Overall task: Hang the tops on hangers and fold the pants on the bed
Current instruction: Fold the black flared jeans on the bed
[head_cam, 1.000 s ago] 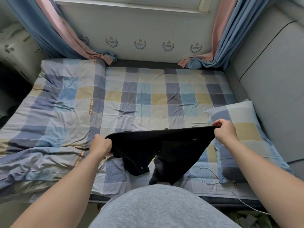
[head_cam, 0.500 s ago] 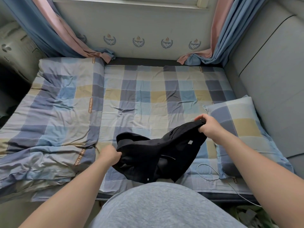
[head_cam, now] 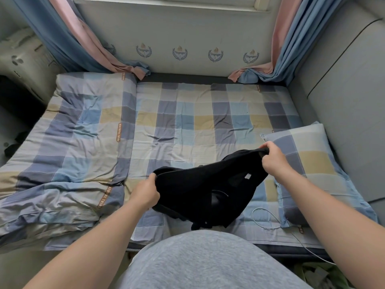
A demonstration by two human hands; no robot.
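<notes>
Head view, from the near edge of the bed (head_cam: 187,122). Shows the black garment (head_cam: 204,188) slung between both hands over the checked sheet, lower folds hanging at or just above it. Left hand (head_cam: 145,192) clenched on one edge, right hand (head_cam: 273,159) pinching the other beside the pillow (head_cam: 308,163). Against a second earlier: no longer stretched taut and wide, hands drawn closer together, cloth slack and bunched. Suggests a regrip or first fold, not a finished one. Top or pants: not discernible. No hanger or container in view.
</notes>
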